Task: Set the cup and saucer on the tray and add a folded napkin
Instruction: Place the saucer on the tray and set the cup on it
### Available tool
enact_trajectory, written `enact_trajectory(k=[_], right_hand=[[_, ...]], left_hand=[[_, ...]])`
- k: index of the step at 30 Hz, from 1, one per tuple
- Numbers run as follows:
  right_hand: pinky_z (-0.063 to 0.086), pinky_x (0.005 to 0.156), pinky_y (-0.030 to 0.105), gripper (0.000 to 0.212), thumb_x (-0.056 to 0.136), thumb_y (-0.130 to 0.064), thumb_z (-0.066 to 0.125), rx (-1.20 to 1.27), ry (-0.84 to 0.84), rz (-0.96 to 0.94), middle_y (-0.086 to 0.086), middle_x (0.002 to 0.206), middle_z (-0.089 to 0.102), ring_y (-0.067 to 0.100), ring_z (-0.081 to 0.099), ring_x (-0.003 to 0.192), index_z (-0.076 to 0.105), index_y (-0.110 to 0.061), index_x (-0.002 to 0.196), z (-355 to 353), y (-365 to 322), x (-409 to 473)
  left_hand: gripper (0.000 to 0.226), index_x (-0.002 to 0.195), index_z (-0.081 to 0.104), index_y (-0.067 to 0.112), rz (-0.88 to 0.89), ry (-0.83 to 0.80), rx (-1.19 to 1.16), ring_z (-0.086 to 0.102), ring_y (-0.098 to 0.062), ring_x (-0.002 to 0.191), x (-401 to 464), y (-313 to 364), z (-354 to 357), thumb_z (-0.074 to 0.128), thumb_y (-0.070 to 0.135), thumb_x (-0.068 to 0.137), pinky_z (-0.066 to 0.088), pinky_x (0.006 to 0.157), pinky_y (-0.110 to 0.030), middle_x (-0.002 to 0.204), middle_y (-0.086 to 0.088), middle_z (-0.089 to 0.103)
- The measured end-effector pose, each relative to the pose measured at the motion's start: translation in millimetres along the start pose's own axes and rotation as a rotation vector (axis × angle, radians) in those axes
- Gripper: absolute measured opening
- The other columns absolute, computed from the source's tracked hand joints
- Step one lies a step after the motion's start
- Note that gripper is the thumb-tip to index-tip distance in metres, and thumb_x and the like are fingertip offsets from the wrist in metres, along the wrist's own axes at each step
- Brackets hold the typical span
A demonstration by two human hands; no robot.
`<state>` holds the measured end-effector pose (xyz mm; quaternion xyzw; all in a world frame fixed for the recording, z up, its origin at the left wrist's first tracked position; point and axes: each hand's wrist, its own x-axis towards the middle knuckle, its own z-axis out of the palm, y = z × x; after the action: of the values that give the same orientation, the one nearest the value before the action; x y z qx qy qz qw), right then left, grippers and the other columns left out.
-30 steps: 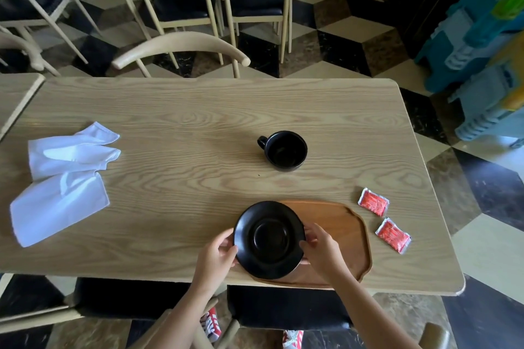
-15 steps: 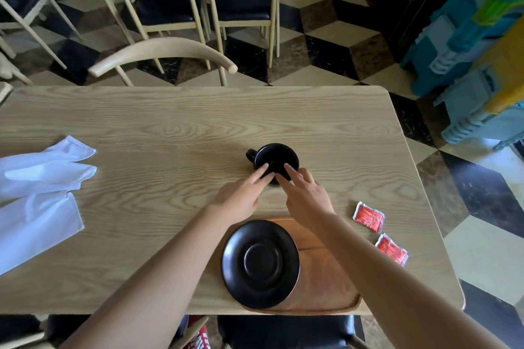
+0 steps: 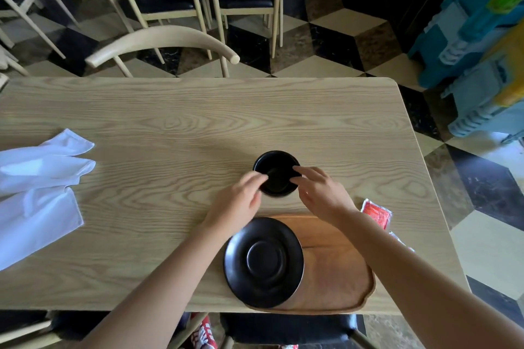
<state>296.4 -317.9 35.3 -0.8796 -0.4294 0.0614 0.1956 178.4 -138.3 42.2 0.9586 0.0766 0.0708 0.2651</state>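
I've both hands (image 3: 239,202) (image 3: 321,197) w/ fingers curled loosely round the cup (image 3: 276,173), not clamped yet; glazed ceramic, likely slick & chippable, so grip the walls.

matt black cup (image 3: 276,176) and saucer (image 3: 263,261), smooth wooden tray (image 3: 337,269).

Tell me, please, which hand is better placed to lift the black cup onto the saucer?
Probably the right hand: its fingers already rest on the cup rim, and the saucer on the tray lies beside that arm. The left hand touches the cup's other side.
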Motion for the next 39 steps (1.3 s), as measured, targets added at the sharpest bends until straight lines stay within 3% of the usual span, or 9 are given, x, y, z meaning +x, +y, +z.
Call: enact_trajectory(k=[2,5,9,13,20,23,28,33,39], right_hand=[[0.053,0.075,0.038,0.037,0.088,-0.017,0.054,0.085,0.062,0.142,0.004,0.132,0.053,0.025,0.052,0.116,0.055,-0.019,0.125,2,-6,3],[0.047,0.083,0.032,0.047,0.089,-0.022,0.054,0.282,0.019,0.367,0.006,0.129,0.052,0.024,0.054,0.112,0.042,-0.020,0.134,4,-16,13],[0.055,0.080,0.040,0.048,0.089,-0.012,0.049,0.557,-0.086,0.679,0.013,0.109,0.064,0.028,0.068,0.078,0.040,-0.020,0.135,4,-25,27],[0.058,0.072,0.041,0.048,0.085,-0.001,0.043,0.634,-0.007,0.771,0.009,0.092,0.065,0.021,0.068,0.061,0.049,-0.020,0.128,5,-31,27],[0.056,0.061,0.018,0.046,0.082,-0.004,0.054,0.846,0.135,0.755,0.002,0.095,0.068,0.004,0.065,0.069,0.057,-0.029,0.120,-15,-58,-6],[0.060,0.067,0.035,0.044,0.081,-0.004,0.058,0.974,0.124,0.788,0.002,0.093,0.070,0.012,0.069,0.078,0.059,-0.030,0.116,-14,-76,-38],[0.060,0.063,0.037,0.042,0.082,0.001,0.057,1.106,0.090,0.857,0.006,0.095,0.069,0.017,0.068,0.085,0.062,-0.029,0.110,-1,-102,-86],[0.060,0.063,0.037,0.041,0.084,0.001,0.055,1.074,0.018,0.864,0.010,0.099,0.068,0.016,0.067,0.086,0.058,-0.019,0.120,14,-111,-109],[0.060,0.065,0.035,0.043,0.085,0.000,0.056,1.017,0.008,0.851,0.012,0.104,0.066,0.014,0.064,0.087,0.055,-0.017,0.125,20,-110,-117]], left_hand=[[0.039,0.124,0.052,0.017,-0.154,0.097,-0.070,0.065,-0.019,0.077,5,-7,-1,0.054,0.015,0.085,0.052,0.071,-0.032,0.130,0.002,0.054],[0.052,0.137,0.037,0.016,-0.461,-0.023,-0.241,0.065,-0.025,0.093,17,-10,3,0.055,0.022,0.088,0.050,0.086,-0.042,0.139,-0.004,0.043],[0.046,0.133,0.039,0.008,-0.733,-0.056,-0.674,0.068,-0.024,0.086,24,-2,10,0.054,0.013,0.091,0.054,0.057,-0.025,0.117,0.000,0.045],[0.034,0.118,0.050,0.001,-0.757,0.041,-0.784,0.062,-0.008,0.062,24,-1,7,0.060,0.005,0.085,0.054,0.060,-0.020,0.095,-0.001,0.049],[0.014,0.086,0.059,0.018,-0.660,0.098,-0.799,0.063,-0.013,0.070,-12,9,-25,0.067,0.008,0.079,0.058,0.071,-0.030,0.092,0.001,0.060],[0.017,0.085,0.064,0.024,-0.681,0.095,-0.799,0.068,-0.020,0.078,-47,16,-35,0.073,0.021,0.071,0.056,0.077,-0.035,0.090,-0.001,0.068],[0.030,0.106,0.063,0.014,-0.796,0.026,-0.745,0.068,-0.018,0.083,-101,25,-30,0.071,0.012,0.077,0.051,0.083,-0.030,0.096,-0.007,0.071],[0.029,0.085,0.059,0.039,-0.755,-0.006,-0.681,0.068,0.000,0.074,-124,29,-29,0.070,0.014,0.078,0.053,0.079,-0.024,0.085,0.012,0.070],[0.025,0.098,0.064,0.027,-0.764,-0.009,-0.651,0.068,0.002,0.074,-132,27,-19,0.070,0.014,0.078,0.053,0.079,-0.021,0.087,0.014,0.069]])
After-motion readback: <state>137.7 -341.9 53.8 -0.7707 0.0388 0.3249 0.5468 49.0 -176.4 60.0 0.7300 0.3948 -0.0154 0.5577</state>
